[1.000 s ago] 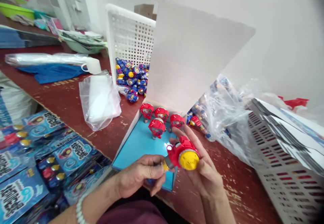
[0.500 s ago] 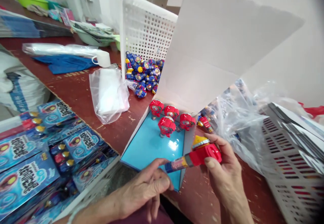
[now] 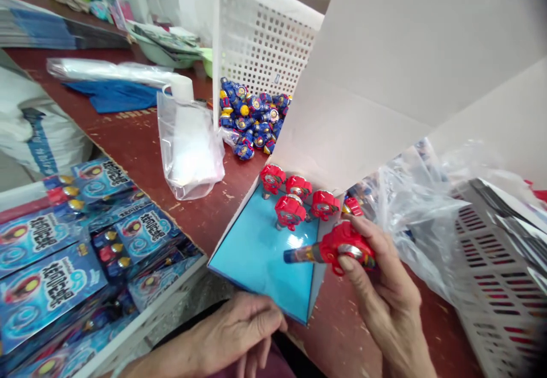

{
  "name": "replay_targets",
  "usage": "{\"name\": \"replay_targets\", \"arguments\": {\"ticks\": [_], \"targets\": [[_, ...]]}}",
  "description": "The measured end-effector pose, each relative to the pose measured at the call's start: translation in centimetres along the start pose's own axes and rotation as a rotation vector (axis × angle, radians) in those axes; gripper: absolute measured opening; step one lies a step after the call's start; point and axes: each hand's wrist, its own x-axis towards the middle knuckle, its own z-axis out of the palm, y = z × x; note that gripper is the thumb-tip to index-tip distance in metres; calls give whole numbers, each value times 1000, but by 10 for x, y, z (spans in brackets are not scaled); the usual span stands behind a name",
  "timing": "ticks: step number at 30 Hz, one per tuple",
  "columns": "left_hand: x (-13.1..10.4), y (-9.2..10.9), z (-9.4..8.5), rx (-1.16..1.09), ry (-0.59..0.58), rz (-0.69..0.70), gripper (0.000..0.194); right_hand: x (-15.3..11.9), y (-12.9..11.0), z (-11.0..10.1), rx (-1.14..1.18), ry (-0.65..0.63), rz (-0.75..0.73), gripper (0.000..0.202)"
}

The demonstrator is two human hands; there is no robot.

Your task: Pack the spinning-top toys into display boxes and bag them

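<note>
Between the thumb and fingers of my right hand [image 3: 380,275] is a red toy [image 3: 348,247] with a round head and a short stick. Its dark blue end points left over a shallow light-blue box [image 3: 256,253]. Several similar red toys [image 3: 289,212] stand upright at the box's far end, heads up. Along the near edge of the box rests my left hand [image 3: 243,327], fingers loosely bent and no object visible in it. Its lower fingers are partly hidden. The white lid [image 3: 363,93] of the box is raised behind the toys.
A white basket [image 3: 267,36] holds several blue toys [image 3: 256,119]. Clear bags [image 3: 190,144] and a white cup [image 3: 182,87] lie left on the red-brown table [image 3: 141,156]. Printed blue boxes [image 3: 51,292] fill a carton at lower left. A grey slotted basket [image 3: 491,264] stands right, beside loose plastic bags [image 3: 410,213].
My right hand has turned the red toy over, so its yellow part is out of sight. The stick's end has moved away from my left fingers. The view has shifted slightly.
</note>
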Motion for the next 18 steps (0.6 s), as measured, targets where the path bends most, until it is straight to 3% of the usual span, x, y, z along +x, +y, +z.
{"name": "replay_targets", "arguments": {"ticks": [2,5,11,15,18], "targets": [[-2,-1,-4,162,60,7,48,3,-4,17,-65,10,-101,54],[1,-2,-7,287,133,105,39,4,-10,33,-103,-107,-207,58],[10,-2,-2,228,128,135,30,20,-11,30,-80,-316,-243,49],[12,0,0,220,157,100,37,26,-7,35,-92,-318,-229,48],[15,-2,-2,219,166,135,44,17,-2,38,-120,-249,-255,54]]}}
